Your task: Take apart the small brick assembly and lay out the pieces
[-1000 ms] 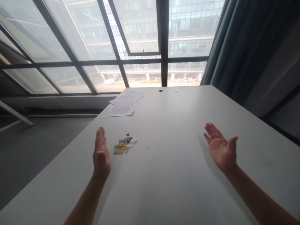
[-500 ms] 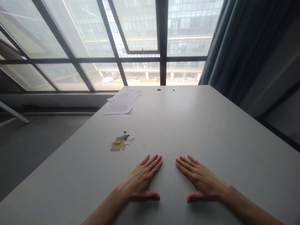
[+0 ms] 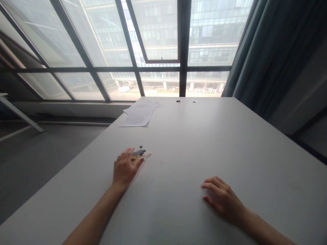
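A small pile of building bricks (image 3: 139, 153), tan, white, grey and dark, lies left of the middle of the white table (image 3: 189, 143). My left hand (image 3: 125, 166) is at the pile's left and near side, thumb and fingers apart around its edge and covering part of it. Whether the fingertips touch the bricks, I cannot tell. Over the near right of the table is my right hand (image 3: 222, 197), fingers loosely bent, thumb apart from them, with nothing between them.
Printed sheets of paper (image 3: 139, 115) lie at the table's far left. Two round cable holes (image 3: 178, 101) sit near the far edge. Beyond stand large windows (image 3: 160, 30), with a blue-grey curtain (image 3: 251, 51) on the right. A white table leg (image 3: 22, 114) shows at left.
My left hand has moved from lying flat on the table, forward and left to the bricks. My right hand has lifted its flat pose and curled its fingers. The view has shifted slightly.
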The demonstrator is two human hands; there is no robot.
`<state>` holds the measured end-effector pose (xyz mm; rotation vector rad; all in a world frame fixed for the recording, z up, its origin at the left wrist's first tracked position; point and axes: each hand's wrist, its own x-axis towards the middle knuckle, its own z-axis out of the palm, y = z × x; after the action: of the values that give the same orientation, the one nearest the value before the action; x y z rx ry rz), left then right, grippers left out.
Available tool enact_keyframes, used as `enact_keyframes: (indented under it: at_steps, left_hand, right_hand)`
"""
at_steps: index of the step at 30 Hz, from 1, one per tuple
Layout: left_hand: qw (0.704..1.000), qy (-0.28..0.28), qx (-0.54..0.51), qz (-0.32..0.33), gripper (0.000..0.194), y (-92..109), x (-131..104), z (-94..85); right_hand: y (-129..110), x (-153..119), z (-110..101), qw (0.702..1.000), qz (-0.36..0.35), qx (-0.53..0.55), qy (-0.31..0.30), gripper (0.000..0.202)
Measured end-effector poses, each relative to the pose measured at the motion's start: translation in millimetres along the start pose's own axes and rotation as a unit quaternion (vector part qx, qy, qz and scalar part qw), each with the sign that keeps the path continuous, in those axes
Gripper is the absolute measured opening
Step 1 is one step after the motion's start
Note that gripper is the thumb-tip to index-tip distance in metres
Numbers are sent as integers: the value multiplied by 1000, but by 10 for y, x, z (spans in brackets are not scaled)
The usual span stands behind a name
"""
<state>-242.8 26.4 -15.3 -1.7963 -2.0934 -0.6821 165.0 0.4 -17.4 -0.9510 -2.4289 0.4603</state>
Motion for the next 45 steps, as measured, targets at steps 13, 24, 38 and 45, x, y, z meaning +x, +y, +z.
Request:
enact_keyframes:
  at_steps: [13, 24, 38, 45]
  left_hand:
    - [952, -232, -109, 166, 69, 636, 578, 494]
    - [922, -186, -265, 212, 42, 1628, 571, 688]
    - [926, -266, -67, 258, 62, 1197, 390, 547]
    - [940, -188, -139, 248, 60, 1288, 385, 525]
  right_hand:
    - [-42, 1265, 516, 990, 48, -93, -90, 106]
    - [502, 1230, 300, 978, 106, -163, -70, 98]
    - [517, 1477, 261, 986, 12, -128, -108, 86]
    - [562, 1316, 219, 993, 39, -108, -36, 65]
